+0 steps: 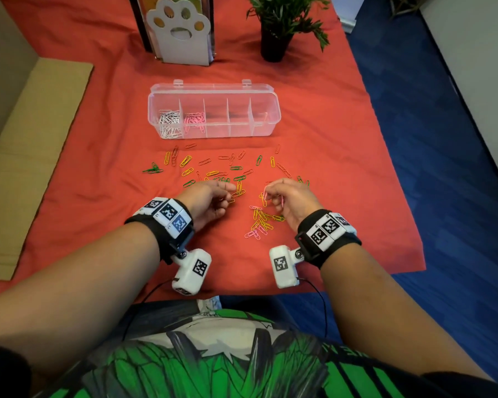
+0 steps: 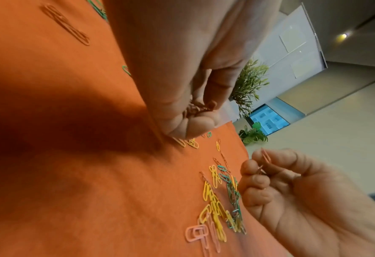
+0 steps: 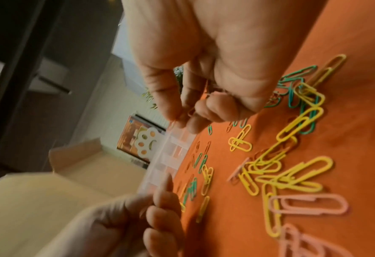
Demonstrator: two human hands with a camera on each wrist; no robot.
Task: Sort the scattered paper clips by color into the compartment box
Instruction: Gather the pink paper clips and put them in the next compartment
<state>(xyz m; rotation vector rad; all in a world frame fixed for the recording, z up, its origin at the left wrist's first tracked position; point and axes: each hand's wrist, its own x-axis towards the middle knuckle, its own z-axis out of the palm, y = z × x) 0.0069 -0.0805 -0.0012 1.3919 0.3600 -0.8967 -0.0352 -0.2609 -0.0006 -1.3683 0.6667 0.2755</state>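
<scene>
Paper clips (image 1: 213,173) in yellow, green, red and pink lie scattered on the orange cloth (image 1: 342,156) in front of your clear compartment box (image 1: 213,114), whose two leftmost compartments hold white clips (image 1: 169,123) and pink clips (image 1: 194,120). Your right hand (image 1: 289,201) pinches a pink clip (image 2: 265,155) between thumb and fingertips above the pile. Your left hand (image 1: 207,201), fingers curled, holds a small bunch of reddish clips (image 2: 196,108) low over the cloth.
</scene>
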